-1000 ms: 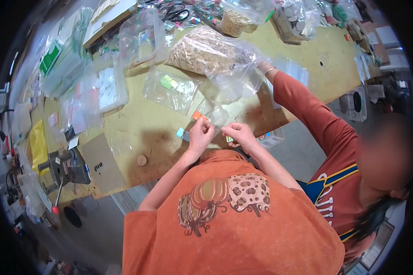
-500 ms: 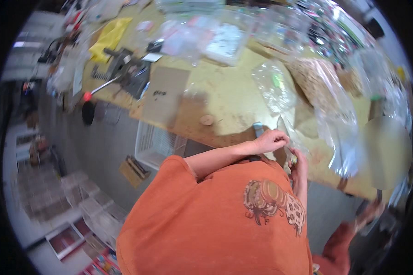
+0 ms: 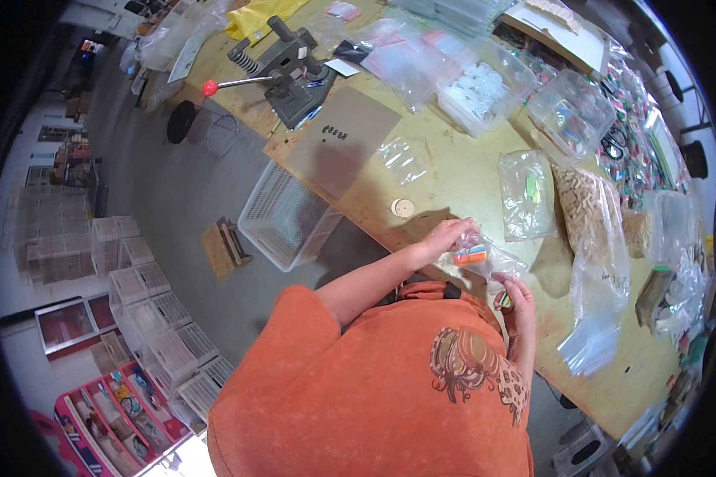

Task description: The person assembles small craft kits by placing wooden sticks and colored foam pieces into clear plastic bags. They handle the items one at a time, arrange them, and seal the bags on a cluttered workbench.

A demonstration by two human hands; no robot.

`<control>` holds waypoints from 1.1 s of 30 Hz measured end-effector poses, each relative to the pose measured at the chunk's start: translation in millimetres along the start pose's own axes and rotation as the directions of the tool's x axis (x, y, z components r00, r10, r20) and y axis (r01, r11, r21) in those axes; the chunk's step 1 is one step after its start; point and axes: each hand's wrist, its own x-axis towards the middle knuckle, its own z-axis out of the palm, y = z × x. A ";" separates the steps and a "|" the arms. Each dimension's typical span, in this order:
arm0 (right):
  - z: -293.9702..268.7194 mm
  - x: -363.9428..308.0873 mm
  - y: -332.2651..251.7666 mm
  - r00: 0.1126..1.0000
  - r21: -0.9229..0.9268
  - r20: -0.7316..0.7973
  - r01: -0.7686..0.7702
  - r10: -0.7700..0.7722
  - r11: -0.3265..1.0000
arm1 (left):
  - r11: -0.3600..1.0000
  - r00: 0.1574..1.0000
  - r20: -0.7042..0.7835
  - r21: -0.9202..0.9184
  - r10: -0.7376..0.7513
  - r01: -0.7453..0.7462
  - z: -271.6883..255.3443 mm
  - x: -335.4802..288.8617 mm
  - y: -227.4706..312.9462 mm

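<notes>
My left hand [image 3: 451, 240] pinches one end of a small clear plastic bag [image 3: 501, 261] at the table's near edge. An orange, white and blue block-shaped item [image 3: 470, 254] shows through the plastic beside those fingers. My right hand [image 3: 519, 300] is closed at the bag's other end, its fingertips touching the plastic. A small round multicoloured piece [image 3: 505, 300] sits in the right fingers; its exact kind I cannot make out. Left of the bag, a round wooden disc [image 3: 402, 208] lies on the table. Another clear bag with a green label [image 3: 525, 195] lies flat beyond my hands.
A lever press [image 3: 290, 75] with a red knob stands far left, near a brown board [image 3: 350, 139] carrying several small black parts. Clear tubs [image 3: 481, 87] and a bag of wooden pieces [image 3: 585, 211] lie farther right. Below the edge sits a white basket [image 3: 282, 219].
The view has shifted and sharpened. My hands have moved apart, with the clear bag now stretched between them and the orange, white and blue item visible by the left fingers.
</notes>
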 end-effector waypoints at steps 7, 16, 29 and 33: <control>-3.6 36.9 21.8 0.981 0.100 0.018 -0.194 0.194 0.976 | 0.984 0.993 -0.051 -0.134 0.110 -0.116 -24.3 -4.2 -10.1; -14.7 86.0 50.8 0.986 -0.046 0.071 -0.147 0.150 0.988 | 0.728 0.785 -0.388 0.676 0.483 -0.114 -23.8 7.7 -1.0; -36.4 107.7 51.5 0.981 0.347 0.126 -0.183 0.148 0.920 | 0.463 0.748 -0.173 0.864 0.641 -0.197 31.6 7.9 50.5; -44.7 107.9 50.1 0.983 0.352 0.120 -0.173 0.139 0.920 | 0.495 0.716 -0.161 0.821 0.679 -0.284 37.2 14.0 60.5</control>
